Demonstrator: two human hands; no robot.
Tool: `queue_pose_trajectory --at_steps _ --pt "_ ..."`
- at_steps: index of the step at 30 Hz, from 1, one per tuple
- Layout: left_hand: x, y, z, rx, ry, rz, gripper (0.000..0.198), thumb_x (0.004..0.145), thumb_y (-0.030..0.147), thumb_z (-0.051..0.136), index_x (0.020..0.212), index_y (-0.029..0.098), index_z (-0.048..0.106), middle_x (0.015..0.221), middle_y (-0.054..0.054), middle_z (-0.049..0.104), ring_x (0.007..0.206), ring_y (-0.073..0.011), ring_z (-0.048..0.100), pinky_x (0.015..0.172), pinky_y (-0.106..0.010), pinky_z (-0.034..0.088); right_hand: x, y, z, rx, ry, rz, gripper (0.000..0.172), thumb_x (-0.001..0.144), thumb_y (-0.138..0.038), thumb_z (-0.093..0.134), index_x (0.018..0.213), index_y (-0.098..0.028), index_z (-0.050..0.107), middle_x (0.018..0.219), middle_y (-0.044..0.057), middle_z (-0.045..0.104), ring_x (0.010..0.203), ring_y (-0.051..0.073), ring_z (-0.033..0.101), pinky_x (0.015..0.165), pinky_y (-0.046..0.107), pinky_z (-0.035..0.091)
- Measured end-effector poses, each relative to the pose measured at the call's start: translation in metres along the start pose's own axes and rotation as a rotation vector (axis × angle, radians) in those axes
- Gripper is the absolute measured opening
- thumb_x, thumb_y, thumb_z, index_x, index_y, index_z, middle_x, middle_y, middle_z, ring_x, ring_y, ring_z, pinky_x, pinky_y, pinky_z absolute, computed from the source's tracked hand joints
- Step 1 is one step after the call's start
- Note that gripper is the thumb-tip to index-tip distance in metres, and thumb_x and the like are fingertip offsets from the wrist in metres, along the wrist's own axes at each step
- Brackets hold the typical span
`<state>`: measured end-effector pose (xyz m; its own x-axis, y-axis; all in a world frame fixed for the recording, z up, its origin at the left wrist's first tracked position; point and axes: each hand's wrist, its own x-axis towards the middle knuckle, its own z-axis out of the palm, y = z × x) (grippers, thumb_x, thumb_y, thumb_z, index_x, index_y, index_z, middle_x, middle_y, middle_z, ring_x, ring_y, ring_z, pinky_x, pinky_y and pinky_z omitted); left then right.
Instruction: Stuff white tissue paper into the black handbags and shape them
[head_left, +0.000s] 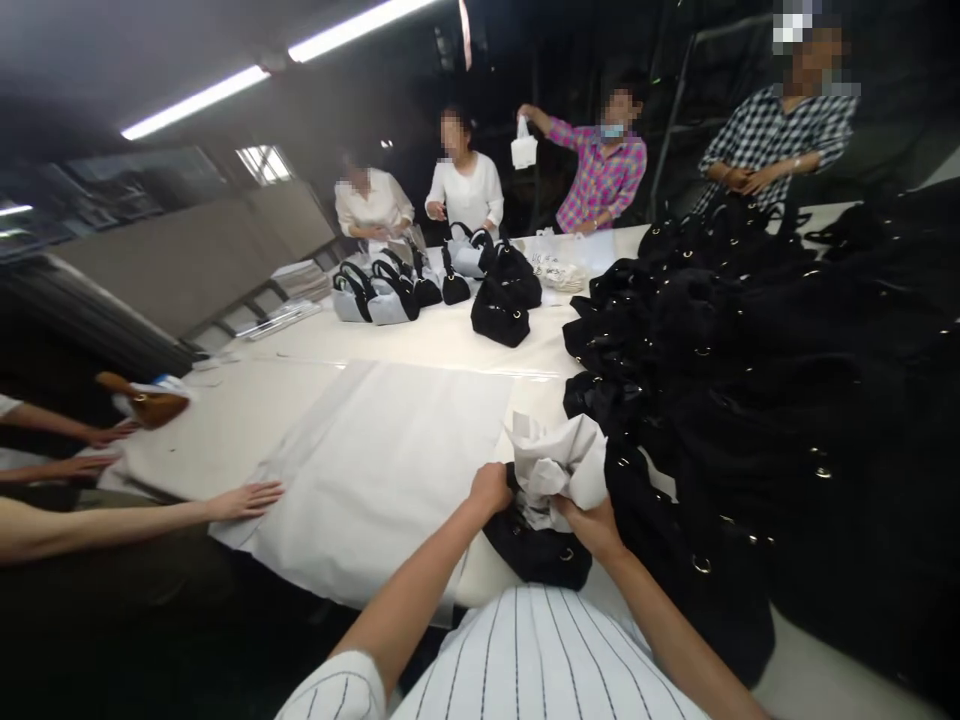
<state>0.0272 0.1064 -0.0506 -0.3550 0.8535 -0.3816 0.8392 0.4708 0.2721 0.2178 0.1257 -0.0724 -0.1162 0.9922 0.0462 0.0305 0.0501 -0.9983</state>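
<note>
Close in front of me a black handbag (pixel 551 560) lies on the table. My left hand (pixel 491 490) is closed on the bag's upper edge at its left side. In my right hand (pixel 596 525) is a wad of crumpled white paper (pixel 562 460), held over the mouth of the bag. The lower part of the paper is hidden by the bag and my fingers, so I cannot tell how deep it reaches.
A large heap of black bags (pixel 720 330) covers the table's right side. White sheets (pixel 390 460) lie left, with a co-worker's hand (pixel 255 500) flat on them. Finished-looking bags (pixel 375 290) stand farther back. Several people work across the table (pixel 300 345); a brown bag (pixel 154 405) sits far left.
</note>
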Motion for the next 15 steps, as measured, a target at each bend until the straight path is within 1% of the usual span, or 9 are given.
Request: queue_pose_trajectory --at_steps 2,4,5,7,8,10,11,13,15 --pt "0.000 -0.017 -0.007 -0.064 0.035 -0.008 0.031 0.071 0.008 0.062 0.099 0.016 0.074 0.108 -0.011 0.073 0.105 -0.0241 0.066 0.091 -0.028 0.049 0.004 -0.002 0.007 0.029 -0.012 0.000 0.059 0.063 -0.036 0.080 0.115 -0.014 0.063 0.109 0.014 0.071 0.107 0.033 0.065 0.099 0.051 0.051" --pt "-0.002 -0.042 -0.018 -0.132 0.055 -0.024 0.036 0.076 0.011 0.059 0.110 0.015 0.070 0.113 -0.010 0.072 0.108 -0.0222 0.065 0.093 -0.027 0.048 0.010 -0.008 0.021 0.080 -0.030 0.014 0.058 0.064 -0.040 0.077 0.113 -0.013 0.062 0.107 0.013 0.071 0.105 0.031 0.065 0.099 0.050 0.050" --pt "-0.002 -0.054 -0.021 -0.165 0.054 -0.039 0.038 0.078 0.014 0.059 0.115 0.013 0.068 0.114 -0.011 0.071 0.106 -0.0222 0.065 0.091 -0.028 0.049 0.013 -0.009 0.027 0.097 -0.039 0.025 0.057 0.062 -0.041 0.078 0.110 -0.013 0.063 0.104 0.012 0.072 0.103 0.031 0.066 0.098 0.049 0.051" --pt "0.001 -0.073 -0.021 -0.229 0.023 -0.053 0.043 0.080 0.018 0.059 0.123 0.013 0.063 0.114 -0.010 0.071 0.101 -0.0202 0.066 0.085 -0.026 0.051 0.018 -0.007 0.035 0.119 -0.092 -0.016 0.052 0.064 -0.040 0.077 0.107 -0.014 0.062 0.107 0.011 0.071 0.104 0.028 0.065 0.098 0.044 0.051" --pt "0.003 -0.079 -0.019 -0.253 0.007 -0.056 0.044 0.080 0.019 0.059 0.124 0.013 0.062 0.112 -0.009 0.072 0.099 -0.0194 0.067 0.083 -0.025 0.051 0.020 -0.004 0.036 0.114 -0.106 -0.044 0.050 0.065 -0.038 0.076 0.106 -0.014 0.062 0.109 0.010 0.070 0.104 0.027 0.065 0.098 0.042 0.051" --pt "0.004 -0.083 -0.014 -0.278 -0.004 -0.058 0.044 0.080 0.024 0.061 0.123 0.015 0.063 0.111 -0.007 0.072 0.097 -0.0185 0.067 0.081 -0.024 0.051 0.020 0.001 0.034 0.072 -0.114 -0.096 0.045 0.069 -0.034 0.073 0.108 -0.015 0.062 0.111 0.009 0.069 0.103 0.025 0.064 0.099 0.040 0.050" --pt "0.003 -0.082 -0.012 -0.276 0.008 -0.059 0.043 0.079 0.027 0.063 0.121 0.016 0.064 0.112 -0.007 0.072 0.099 -0.0194 0.067 0.082 -0.025 0.050 0.019 0.002 0.032 0.034 -0.113 -0.119 0.045 0.071 -0.032 0.071 0.111 -0.016 0.061 0.111 0.009 0.068 0.104 0.025 0.064 0.100 0.040 0.049" --pt "0.000 -0.077 -0.011 -0.250 0.055 -0.066 0.041 0.076 0.033 0.066 0.114 0.017 0.068 0.116 -0.009 0.070 0.105 -0.0239 0.064 0.087 -0.028 0.048 0.017 0.001 0.027 -0.075 -0.125 -0.172 0.047 0.073 -0.027 0.067 0.118 -0.016 0.058 0.113 0.009 0.067 0.108 0.026 0.062 0.101 0.042 0.048" --pt "0.000 -0.071 -0.013 -0.220 0.102 -0.079 0.037 0.073 0.037 0.069 0.104 0.017 0.071 0.115 -0.012 0.070 0.108 -0.0295 0.062 0.089 -0.033 0.046 0.016 -0.002 0.026 -0.227 -0.167 -0.266 0.052 0.074 -0.021 0.063 0.125 -0.016 0.055 0.119 0.010 0.064 0.114 0.028 0.058 0.103 0.043 0.045"
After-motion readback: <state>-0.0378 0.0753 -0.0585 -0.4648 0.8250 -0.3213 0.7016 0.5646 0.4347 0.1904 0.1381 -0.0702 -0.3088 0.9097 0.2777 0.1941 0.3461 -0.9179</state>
